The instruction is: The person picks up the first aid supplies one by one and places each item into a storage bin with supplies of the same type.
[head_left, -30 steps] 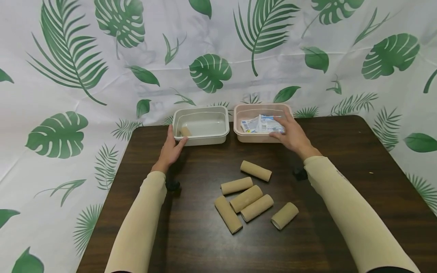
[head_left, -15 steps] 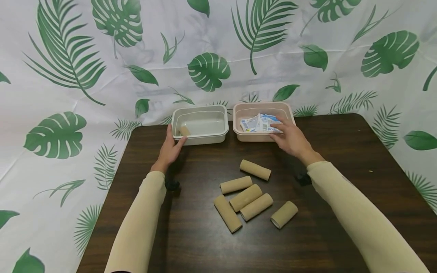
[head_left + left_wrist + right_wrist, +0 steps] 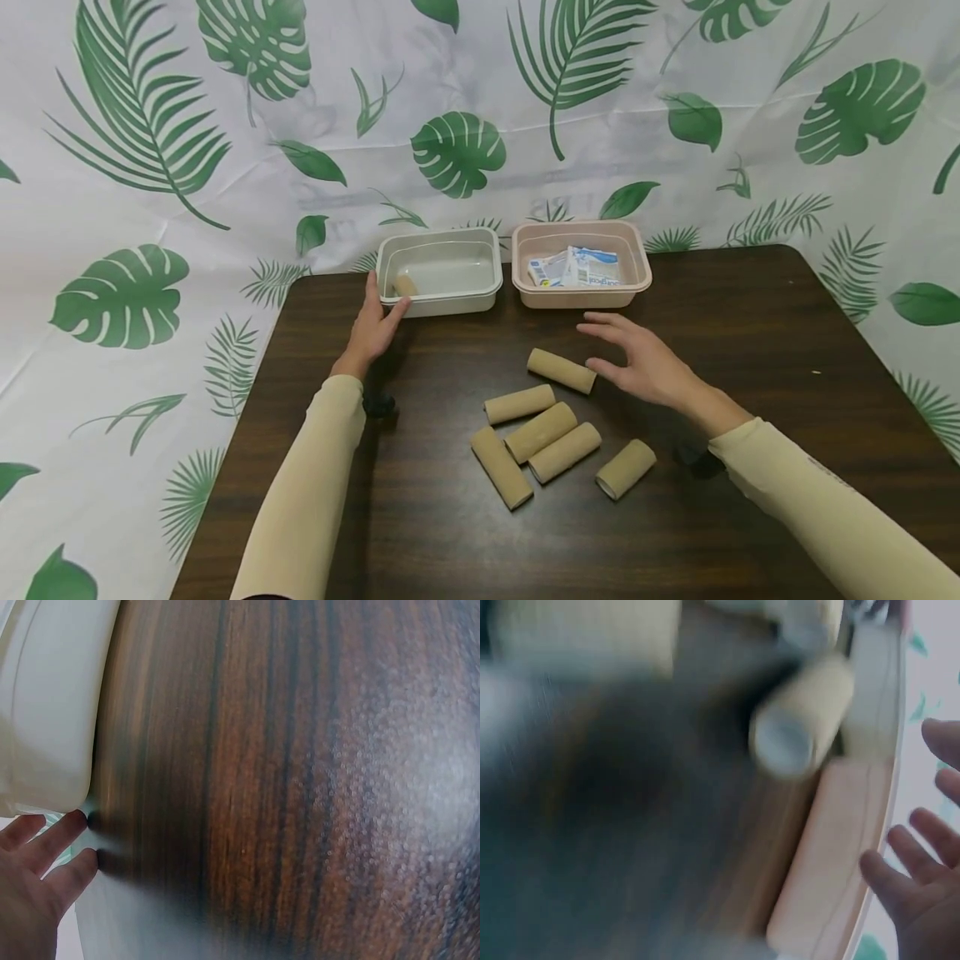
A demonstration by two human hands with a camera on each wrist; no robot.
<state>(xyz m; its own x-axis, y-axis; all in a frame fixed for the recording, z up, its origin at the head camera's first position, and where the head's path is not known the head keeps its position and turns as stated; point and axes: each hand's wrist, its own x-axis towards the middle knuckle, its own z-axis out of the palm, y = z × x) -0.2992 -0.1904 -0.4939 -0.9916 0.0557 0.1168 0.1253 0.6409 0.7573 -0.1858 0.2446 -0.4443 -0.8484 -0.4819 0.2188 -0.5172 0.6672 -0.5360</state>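
Note:
My left hand (image 3: 372,325) rests at the left front corner of a light grey plastic bin (image 3: 461,305), thumb by the front rim. In the left wrist view its extended fingers (image 3: 54,838) touch the end of the bin. One brown cardboard tube (image 3: 405,286) lies inside that bin. My right hand (image 3: 647,362) hovers over the table with fingers spread and holds nothing, close to the right end of a cardboard tube (image 3: 561,371). Behind it stands a pink bin (image 3: 581,298) with flat white-and-blue packets (image 3: 592,267) in it.
Several more cardboard tubes lie mid-table, among them a leftmost tube (image 3: 501,468) and a short tube (image 3: 626,469) apart at the right. The dark wooden table (image 3: 420,533) meets a leaf-print curtain (image 3: 337,208) behind the two bins.
My right hand has drawn back from the pink bin toward me and to the right, leaving the packets lying in it. My left hand has stayed at the grey bin's corner.

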